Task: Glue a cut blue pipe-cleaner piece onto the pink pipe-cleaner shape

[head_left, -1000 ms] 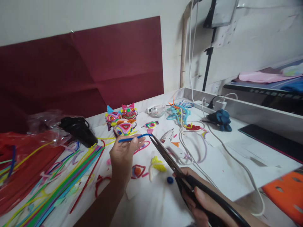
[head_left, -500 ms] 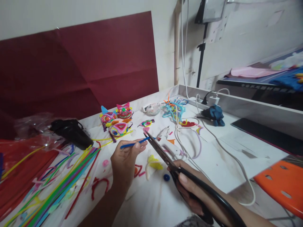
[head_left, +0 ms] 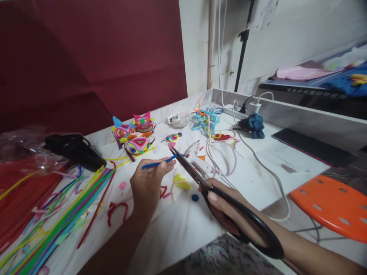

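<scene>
My left hand (head_left: 146, 187) pinches a blue pipe cleaner (head_left: 151, 165) between thumb and fingers, its far end pointing right. My right hand (head_left: 226, 214) grips large black-handled scissors (head_left: 187, 167), whose blade tips lie at the pipe cleaner's far end. Whether the blades touch it I cannot tell. Beneath the hands on the white table are a yellow-and-white fuzzy piece (head_left: 181, 182), a dark blue button-like disc (head_left: 195, 197) and a bent red pipe cleaner (head_left: 117, 208). A white glue gun (head_left: 204, 165) lies behind the scissors.
Several colourful animal-face pieces (head_left: 138, 146) stand at the back left. Long pipe cleaners (head_left: 69, 206) and a black bag (head_left: 75, 149) lie left. A blue tangle (head_left: 205, 119), white cord (head_left: 268, 172) and dark flat slab (head_left: 311, 147) are right; an orange stool (head_left: 329, 202) stands beyond the edge.
The view has tilted down, showing more of my lap and the stool. Both hands keep nearly the same hold, with the scissor tips still at the end of the blue pipe cleaner.
</scene>
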Demonstrator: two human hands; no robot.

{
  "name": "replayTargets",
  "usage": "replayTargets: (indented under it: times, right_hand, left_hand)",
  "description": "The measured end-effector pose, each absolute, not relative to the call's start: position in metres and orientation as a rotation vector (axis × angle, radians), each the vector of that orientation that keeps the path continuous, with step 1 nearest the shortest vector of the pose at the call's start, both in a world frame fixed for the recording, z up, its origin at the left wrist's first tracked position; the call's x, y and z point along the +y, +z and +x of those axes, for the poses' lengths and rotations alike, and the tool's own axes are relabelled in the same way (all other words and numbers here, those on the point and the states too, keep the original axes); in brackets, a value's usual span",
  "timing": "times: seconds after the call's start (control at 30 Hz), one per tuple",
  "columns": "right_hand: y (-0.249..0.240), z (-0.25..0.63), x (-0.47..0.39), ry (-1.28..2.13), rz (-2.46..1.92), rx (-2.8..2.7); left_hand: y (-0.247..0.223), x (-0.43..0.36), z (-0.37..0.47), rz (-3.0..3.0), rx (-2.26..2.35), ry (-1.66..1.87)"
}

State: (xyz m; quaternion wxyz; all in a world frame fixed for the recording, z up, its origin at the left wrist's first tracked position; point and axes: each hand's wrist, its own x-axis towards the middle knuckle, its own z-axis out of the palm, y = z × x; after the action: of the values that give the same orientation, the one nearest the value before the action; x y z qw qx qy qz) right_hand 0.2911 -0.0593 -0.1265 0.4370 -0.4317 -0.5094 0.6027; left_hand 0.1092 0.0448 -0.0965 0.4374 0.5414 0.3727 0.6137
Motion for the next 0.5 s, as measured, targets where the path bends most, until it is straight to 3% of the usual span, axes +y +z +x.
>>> replayTargets:
  times: [0.5]
  right_hand:
    - [-0.118,0.310,-0.062,1.084,-1.358,-1.526]
  left_hand:
    - [-0.098,0.048,0.104,1.378,0.991,1.448]
